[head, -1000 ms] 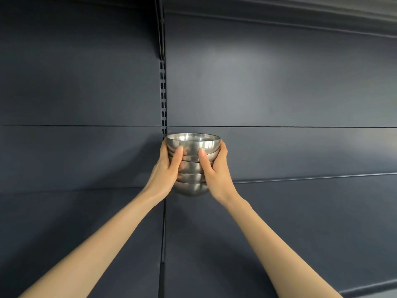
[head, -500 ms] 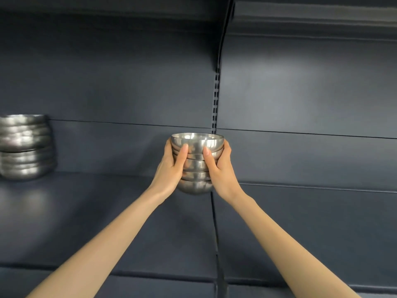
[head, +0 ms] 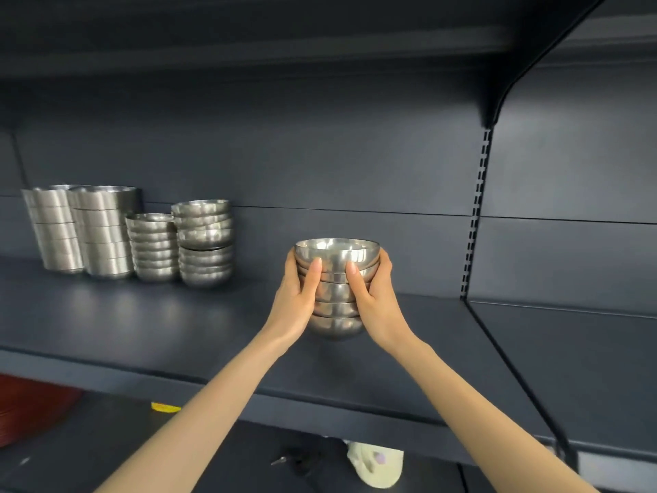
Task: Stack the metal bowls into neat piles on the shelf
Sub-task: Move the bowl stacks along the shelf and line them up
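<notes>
Bowl stack (head: 336, 290) clasped between hands (head: 337, 297).

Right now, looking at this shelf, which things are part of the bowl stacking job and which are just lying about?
Part of the job:
- held stack of bowls, gripped by left hand and right hand
- two bowl piles already standing on the shelf

Just lying about:
- straight-sided metal containers
- red item on the lower shelf
- yellow tag
- pale cloth

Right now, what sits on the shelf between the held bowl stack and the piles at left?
Nothing: the head view shows bare shelf between the held stack and the nearest pile.
</notes>
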Available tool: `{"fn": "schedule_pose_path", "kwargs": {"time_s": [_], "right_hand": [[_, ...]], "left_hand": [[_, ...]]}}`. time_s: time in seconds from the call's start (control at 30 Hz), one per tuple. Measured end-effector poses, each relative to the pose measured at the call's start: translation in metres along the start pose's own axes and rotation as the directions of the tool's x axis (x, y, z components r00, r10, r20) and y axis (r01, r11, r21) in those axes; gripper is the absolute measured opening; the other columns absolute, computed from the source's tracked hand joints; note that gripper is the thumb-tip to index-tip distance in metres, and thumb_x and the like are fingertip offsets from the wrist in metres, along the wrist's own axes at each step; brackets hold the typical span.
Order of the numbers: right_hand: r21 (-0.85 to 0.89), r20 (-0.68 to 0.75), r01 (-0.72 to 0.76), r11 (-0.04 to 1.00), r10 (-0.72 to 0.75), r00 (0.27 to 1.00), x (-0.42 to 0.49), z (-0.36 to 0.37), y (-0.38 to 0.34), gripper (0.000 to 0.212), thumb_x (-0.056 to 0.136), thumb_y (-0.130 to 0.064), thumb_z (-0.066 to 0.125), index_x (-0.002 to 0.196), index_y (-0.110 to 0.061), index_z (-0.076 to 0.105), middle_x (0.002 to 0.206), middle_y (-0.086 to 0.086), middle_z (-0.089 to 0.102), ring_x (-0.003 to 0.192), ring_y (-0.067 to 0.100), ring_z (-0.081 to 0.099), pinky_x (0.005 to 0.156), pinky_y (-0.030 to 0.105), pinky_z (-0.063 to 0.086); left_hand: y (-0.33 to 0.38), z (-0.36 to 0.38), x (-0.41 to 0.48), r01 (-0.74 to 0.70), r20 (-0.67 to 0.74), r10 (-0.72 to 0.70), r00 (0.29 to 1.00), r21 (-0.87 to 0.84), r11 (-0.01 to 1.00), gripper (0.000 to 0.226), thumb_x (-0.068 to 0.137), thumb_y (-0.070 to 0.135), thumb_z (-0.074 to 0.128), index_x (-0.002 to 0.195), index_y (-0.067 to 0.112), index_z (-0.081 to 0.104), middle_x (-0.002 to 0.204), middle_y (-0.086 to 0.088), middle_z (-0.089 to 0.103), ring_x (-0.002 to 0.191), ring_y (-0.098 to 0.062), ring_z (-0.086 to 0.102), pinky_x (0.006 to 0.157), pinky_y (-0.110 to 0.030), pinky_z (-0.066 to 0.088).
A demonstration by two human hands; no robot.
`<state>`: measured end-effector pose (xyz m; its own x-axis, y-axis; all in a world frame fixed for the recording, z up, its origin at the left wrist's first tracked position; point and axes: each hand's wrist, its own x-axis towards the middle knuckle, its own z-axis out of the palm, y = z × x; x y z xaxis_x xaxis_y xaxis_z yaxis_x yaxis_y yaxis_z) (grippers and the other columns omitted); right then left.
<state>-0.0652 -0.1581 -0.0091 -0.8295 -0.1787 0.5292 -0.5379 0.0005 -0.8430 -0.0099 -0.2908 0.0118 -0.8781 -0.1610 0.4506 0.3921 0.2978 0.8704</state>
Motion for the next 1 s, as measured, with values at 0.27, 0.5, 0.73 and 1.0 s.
{"fn": "schedule_pose_path", "kwargs": {"time_s": [0.27,0.5,0.73,1.0], "right_hand": [[0.017,-0.012,-0.005,1.000,0.005,1.000,-0.001,0.097,-0.002,0.099,0.075,-0.082,0.053,0.149,-0.028,0.016,0.150,-0.001,0.038,0.138,0.017,0.040,0.112,0.046,0.036],[-0.001,-0.013,-0.008,1.000,0.008,1.000,0.024,0.136,0.003,0.102,0.074,-0.083,0.051,0.150,-0.025,0.016,0.149,-0.002,0.038,0.138,0.015,0.039,0.113,0.044,0.035],[0.000,-0.011,-0.040,0.999,0.040,0.999,0.059,0.148,0.034,0.107,0.071,-0.087,0.050,0.150,-0.026,0.013,0.152,-0.003,0.034,0.141,0.014,0.035,0.115,0.044,0.032],[0.002,-0.036,-0.052,0.999,0.052,0.998,0.086,0.154,0.064,0.103,0.072,-0.084,0.053,0.150,-0.030,0.014,0.149,-0.005,0.038,0.137,0.013,0.039,0.113,0.045,0.035]], "left_hand": [[-0.018,-0.092,-0.002,0.002,0.021,-0.003,1.000,0.024,1.000,0.046,0.098,0.048,0.033,0.142,0.038,0.024,0.116,0.032,0.049,0.095,0.025,0.047,0.073,0.004,0.035],[-0.035,-0.125,0.021,0.022,0.022,-0.022,1.000,-0.004,1.000,0.053,0.100,0.042,0.033,0.149,0.031,0.016,0.110,0.037,0.041,0.089,0.030,0.045,0.066,0.008,0.034],[-0.067,-0.128,0.063,0.054,0.010,-0.054,0.998,0.022,0.998,0.052,0.100,0.045,0.035,0.147,0.036,0.015,0.125,0.007,0.055,0.102,0.002,0.053,0.074,-0.005,0.039],[-0.096,-0.125,0.098,-0.011,0.028,0.010,1.000,0.058,0.998,0.021,0.100,0.037,0.036,0.110,0.054,0.029,0.108,0.014,0.057,0.096,0.008,0.056,0.089,-0.011,0.045]]}}
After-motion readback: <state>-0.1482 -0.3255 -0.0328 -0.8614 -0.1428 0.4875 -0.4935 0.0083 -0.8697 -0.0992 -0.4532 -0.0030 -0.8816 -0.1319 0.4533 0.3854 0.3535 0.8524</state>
